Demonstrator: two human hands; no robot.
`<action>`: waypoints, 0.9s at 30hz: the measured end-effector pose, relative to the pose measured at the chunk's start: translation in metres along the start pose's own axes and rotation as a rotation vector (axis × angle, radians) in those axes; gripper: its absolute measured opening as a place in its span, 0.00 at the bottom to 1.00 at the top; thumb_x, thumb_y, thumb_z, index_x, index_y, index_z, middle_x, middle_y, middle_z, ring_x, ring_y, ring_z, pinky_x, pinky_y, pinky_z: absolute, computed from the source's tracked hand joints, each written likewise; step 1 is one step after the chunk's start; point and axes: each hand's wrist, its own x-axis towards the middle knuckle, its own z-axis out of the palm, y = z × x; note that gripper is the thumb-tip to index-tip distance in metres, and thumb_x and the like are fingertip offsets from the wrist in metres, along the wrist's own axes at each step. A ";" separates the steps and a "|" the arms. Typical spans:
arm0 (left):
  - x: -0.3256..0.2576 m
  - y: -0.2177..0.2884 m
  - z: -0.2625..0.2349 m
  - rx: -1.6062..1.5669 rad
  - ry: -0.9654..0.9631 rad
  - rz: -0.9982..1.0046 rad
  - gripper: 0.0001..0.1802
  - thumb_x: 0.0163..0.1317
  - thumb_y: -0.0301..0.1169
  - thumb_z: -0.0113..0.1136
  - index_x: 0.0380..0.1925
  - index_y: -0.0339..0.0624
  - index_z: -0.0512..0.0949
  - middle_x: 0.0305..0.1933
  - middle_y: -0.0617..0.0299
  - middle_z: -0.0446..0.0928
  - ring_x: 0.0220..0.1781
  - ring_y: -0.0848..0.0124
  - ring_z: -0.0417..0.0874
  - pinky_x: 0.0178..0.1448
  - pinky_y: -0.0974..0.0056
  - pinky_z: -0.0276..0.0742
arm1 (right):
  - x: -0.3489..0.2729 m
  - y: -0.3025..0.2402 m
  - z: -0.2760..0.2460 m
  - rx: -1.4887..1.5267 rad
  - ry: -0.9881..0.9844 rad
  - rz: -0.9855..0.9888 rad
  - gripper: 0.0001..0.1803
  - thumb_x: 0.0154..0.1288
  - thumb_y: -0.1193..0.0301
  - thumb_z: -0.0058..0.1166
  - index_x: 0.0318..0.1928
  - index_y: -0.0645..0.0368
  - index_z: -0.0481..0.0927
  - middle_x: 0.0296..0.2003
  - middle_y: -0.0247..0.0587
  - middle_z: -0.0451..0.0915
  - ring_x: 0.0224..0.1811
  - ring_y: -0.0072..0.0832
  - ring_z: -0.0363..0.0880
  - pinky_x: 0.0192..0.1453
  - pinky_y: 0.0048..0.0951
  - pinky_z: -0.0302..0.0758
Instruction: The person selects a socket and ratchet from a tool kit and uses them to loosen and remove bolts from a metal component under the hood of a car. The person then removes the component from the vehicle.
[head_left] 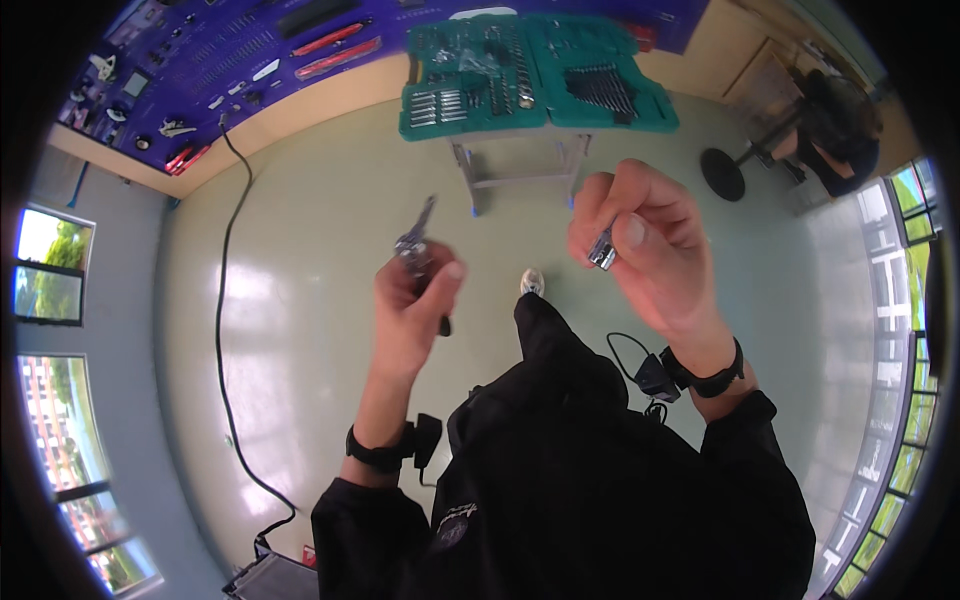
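Note:
My left hand is closed round a metal hand tool. This tool has a shiny thick head, a narrow grey end pointing up and away, and a dark end below my fingers; its exact kind is unclear. My right hand, raised to the right, pinches a short shiny metal piece between thumb and fingers. That piece looks like a socket, though my fingers cover part of it. The two hands are apart, and the things in them do not touch.
Ahead, an open green tool case with sockets and a row of wrenches lies on a grey stand. A purple tool board lines the wall. A black cable runs along the floor at left. A person sits at far right.

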 end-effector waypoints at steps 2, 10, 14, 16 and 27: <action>0.056 0.037 0.026 -0.060 -0.174 0.075 0.08 0.64 0.29 0.62 0.37 0.35 0.77 0.19 0.77 0.63 0.21 0.86 0.59 0.25 0.74 0.53 | 0.045 0.002 -0.027 -0.003 0.012 0.019 0.09 0.66 0.71 0.59 0.31 0.61 0.73 0.29 0.33 0.75 0.31 0.17 0.71 0.37 0.21 0.71; 0.228 0.044 0.043 -0.135 -0.250 -0.026 0.10 0.67 0.31 0.60 0.39 0.33 0.77 0.25 0.75 0.68 0.26 0.86 0.62 0.29 0.74 0.57 | 0.202 0.030 -0.112 -0.047 0.009 0.112 0.03 0.67 0.78 0.55 0.38 0.66 0.76 0.35 0.34 0.77 0.36 0.16 0.74 0.42 0.21 0.73; 0.310 0.006 0.022 -0.168 -0.252 -0.120 0.10 0.68 0.32 0.59 0.38 0.34 0.77 0.25 0.75 0.69 0.27 0.85 0.64 0.29 0.73 0.59 | 0.263 0.061 -0.161 -0.184 0.061 0.311 0.05 0.65 0.79 0.57 0.41 0.66 0.77 0.35 0.34 0.78 0.38 0.16 0.76 0.43 0.21 0.74; 0.346 -0.008 0.008 -0.125 -0.207 -0.190 0.10 0.67 0.31 0.59 0.37 0.34 0.77 0.24 0.74 0.70 0.27 0.85 0.65 0.30 0.73 0.61 | 0.293 0.081 -0.190 -0.344 0.066 0.327 0.07 0.65 0.78 0.58 0.42 0.66 0.77 0.35 0.33 0.78 0.39 0.15 0.76 0.42 0.21 0.75; 0.478 -0.129 -0.145 0.288 0.001 -0.575 0.09 0.64 0.30 0.59 0.30 0.33 0.77 0.23 0.72 0.71 0.26 0.85 0.66 0.30 0.73 0.63 | 0.497 0.196 -0.423 -0.935 0.324 0.463 0.07 0.62 0.77 0.60 0.39 0.64 0.78 0.31 0.34 0.84 0.34 0.14 0.81 0.39 0.18 0.76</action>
